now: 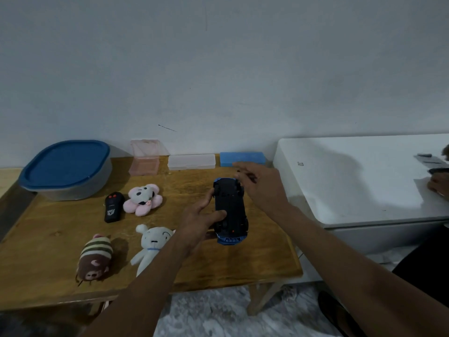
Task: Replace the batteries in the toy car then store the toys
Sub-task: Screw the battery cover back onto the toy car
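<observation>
The left hand (pixel 202 221) is holding the toy car (pixel 230 211) by its side, with the thumb lying on the dark belly and the fingers wrapped around the far side. The car is turned upside down, wheels up, just above the table (pixel 43 242) near its right edge. The right hand (pixel 260 184) is reaching in at the car's far end with loose, open fingers, holding nothing that I can see. I think the battery step is only starting: the belly is looking closed, so the next move is calling for finding the little door and opening it. It is too dark to make out any door or screw. Toward the back edge a blue box (pixel 243 158), a clear box (pixel 192 161) and a pink box (pixel 145 158) are sitting in a row, and whether batteries are inside is hidden. The big tub with the blue lid (pixel 65 166) is waiting at the back left corner. The remote (pixel 113 207) and three soft toys are lying to the left.
</observation>
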Motion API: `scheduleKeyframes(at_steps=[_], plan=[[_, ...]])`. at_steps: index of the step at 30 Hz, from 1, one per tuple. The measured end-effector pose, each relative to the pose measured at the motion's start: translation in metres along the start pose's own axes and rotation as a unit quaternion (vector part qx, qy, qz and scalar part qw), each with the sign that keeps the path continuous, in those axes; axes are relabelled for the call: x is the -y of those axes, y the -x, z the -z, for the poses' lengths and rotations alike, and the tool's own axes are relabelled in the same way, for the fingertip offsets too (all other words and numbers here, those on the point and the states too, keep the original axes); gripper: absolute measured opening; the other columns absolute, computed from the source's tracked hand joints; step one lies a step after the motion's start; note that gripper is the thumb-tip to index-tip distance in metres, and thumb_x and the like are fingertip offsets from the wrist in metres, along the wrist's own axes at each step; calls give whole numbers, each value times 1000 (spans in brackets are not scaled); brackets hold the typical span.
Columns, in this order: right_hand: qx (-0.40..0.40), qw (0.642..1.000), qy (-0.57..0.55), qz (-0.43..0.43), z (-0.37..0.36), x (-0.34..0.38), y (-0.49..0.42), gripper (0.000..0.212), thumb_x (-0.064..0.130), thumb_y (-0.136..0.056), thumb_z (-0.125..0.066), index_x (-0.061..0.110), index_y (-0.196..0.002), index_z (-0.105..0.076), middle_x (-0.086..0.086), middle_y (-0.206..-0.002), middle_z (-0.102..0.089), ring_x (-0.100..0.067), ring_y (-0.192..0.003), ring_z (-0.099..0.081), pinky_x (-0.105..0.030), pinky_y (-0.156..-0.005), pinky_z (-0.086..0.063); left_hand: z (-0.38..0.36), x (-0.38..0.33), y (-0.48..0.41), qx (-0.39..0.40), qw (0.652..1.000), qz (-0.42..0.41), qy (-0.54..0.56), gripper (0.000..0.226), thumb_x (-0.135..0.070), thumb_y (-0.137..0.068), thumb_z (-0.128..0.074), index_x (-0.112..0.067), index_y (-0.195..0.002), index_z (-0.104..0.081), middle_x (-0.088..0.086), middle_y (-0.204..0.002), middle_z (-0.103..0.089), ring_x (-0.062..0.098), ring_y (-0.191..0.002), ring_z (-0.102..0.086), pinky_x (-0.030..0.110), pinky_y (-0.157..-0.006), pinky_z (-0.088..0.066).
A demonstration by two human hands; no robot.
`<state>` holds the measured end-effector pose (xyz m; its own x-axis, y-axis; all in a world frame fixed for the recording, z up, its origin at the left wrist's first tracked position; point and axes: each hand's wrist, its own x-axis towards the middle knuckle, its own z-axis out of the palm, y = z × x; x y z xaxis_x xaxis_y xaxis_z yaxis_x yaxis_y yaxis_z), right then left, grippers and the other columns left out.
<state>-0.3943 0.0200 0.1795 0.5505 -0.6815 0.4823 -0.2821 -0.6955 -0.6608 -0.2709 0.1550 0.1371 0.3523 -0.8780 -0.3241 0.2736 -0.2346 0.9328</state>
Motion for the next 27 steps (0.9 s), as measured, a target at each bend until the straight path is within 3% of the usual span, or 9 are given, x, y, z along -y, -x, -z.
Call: scheduleKeyframes(at_steps=[4,9,12,16,19,27], plan=[[-17,1000,3,10,-4,-3,3,7,26,-88,-64,21,-91,-67,5,-76,-70,-8,-68,-65,-38,-61,-56,-2,0,2,1,1000,2,-4,67,-5,-86,-66,-43,-136,-44,2,-115,-69,24,-96,-71,40,-73,-59],[33,999,22,-8,-6,-2,9,16,22,-87,-66,19,-101,-60,9,-91,-67,-1,-85,-64,-21,-76,-56,-1,2,2,1,1000,1,-9,69,-7,-85,-67,-42,-139,-42,2,-118,-68,25,-99,-70,44,-78,-59],[25,999,4,-20,-3,1,10,12,21,-87,-66,18,-96,-59,9,-87,-64,-3,-82,-62,-16,-73,-53,-1,0,4,4,1000,-2,-15,69,-6,-86,-66,-42,-139,-41,2,-116,-68,25,-99,-69,46,-81,-58],[33,999,11,-4,-3,2,11,14,20,-89,-63,18,-103,-60,5,-94,-68,-5,-85,-64,-23,-77,-57,0,0,4,-1,1000,-1,-21,69,-6,-86,-65,-41,-140,-40,3,-118,-68,25,-99,-69,46,-81,-58],[25,999,45,11,-4,0,11,12,25,-90,-60,28,-101,-58,10,-89,-67,-4,-81,-63,-29,-73,-57,1,0,5,-2,1000,0,-27,69,-8,-86,-66,-41,-140,-40,2,-120,-66,24,-99,-69,42,-78,-59],[30,999,32,-8,-6,2,10,11,27,-88,-63,32,-94,-55,10,-94,-67,-6,-86,-63,-31,-75,-58,-3,-2,8,2,1000,-1,-24,67,-6,-87,-65,-42,-138,-41,-2,-113,-69,17,-89,-72,32,-66,-58]])
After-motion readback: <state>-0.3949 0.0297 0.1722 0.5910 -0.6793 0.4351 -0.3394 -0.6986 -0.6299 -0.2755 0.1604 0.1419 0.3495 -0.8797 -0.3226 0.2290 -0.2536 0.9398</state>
